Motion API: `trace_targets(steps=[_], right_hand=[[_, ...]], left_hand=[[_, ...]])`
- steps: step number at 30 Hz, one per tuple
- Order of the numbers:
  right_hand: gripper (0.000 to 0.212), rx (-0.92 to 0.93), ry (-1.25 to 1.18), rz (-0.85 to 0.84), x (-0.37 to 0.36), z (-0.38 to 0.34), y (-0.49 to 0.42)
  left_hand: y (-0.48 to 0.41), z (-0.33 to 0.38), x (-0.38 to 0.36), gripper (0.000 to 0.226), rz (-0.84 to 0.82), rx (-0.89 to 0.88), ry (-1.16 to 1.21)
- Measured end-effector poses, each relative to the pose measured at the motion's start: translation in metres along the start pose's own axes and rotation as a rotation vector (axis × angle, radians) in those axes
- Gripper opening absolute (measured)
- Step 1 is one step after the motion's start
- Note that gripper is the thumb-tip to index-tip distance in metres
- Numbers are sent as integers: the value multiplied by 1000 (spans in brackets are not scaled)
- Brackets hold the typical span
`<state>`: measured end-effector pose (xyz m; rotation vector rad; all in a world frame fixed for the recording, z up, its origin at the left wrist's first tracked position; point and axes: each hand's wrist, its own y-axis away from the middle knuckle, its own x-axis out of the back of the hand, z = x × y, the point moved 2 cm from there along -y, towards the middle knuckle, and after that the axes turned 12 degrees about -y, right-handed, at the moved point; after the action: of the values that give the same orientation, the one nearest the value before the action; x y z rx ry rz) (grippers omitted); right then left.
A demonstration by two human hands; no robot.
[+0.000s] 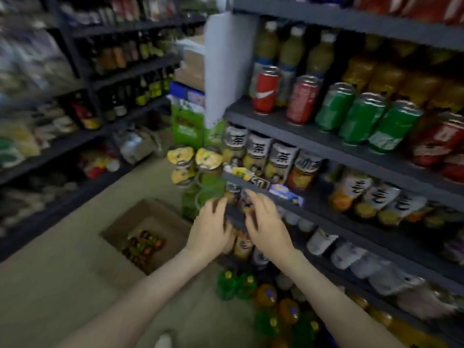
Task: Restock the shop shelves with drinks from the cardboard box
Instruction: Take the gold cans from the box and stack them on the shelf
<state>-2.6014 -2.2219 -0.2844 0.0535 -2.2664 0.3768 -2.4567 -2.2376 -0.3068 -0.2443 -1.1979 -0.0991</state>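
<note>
Where bottles (243,244) line the shelf (236,218), left hand (211,228) and right hand (265,223) rest open-fingered

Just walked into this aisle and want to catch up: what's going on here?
A person is restocking the shop shelves on the right. The left hand and the right hand both reach the end of a lower shelf, with fingers stretched out against the bottles standing there. The open cardboard box sits on the floor to the left, with a few drinks in it.
</note>
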Motion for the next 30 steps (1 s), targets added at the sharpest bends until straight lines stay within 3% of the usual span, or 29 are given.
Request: trace_targets(steps=[6,10,17,19,22,25,28,30], right_hand=[[54,-38,-33,-268,-165,-24,-82],[62,-126,-2,-502,-275,-25,-114],[72,-287,81,-770,-403,8,-122],[66,-331,98,-831,-439,34,-119],[57,-395,43,-906,-503,85,-119],[66,-388,36,-964,-583,139,-135],[83,-425,35,-967,-672,184,-160],[81,-401,-2,-975,-736,216,-174]], left_hand=[[-4,-193,-25,58,-136,227,-110],[4,-309,-50,60,-338,395,-167],[33,-425,-132,45,-506,495,-151],[37,-446,-174,45,-494,558,-118],[36,-473,-247,66,-495,690,-30],[28,-514,-338,83,-392,711,-96],[20,-561,-419,52,-338,699,-119],[18,-592,-472,49,-275,687,-143]])
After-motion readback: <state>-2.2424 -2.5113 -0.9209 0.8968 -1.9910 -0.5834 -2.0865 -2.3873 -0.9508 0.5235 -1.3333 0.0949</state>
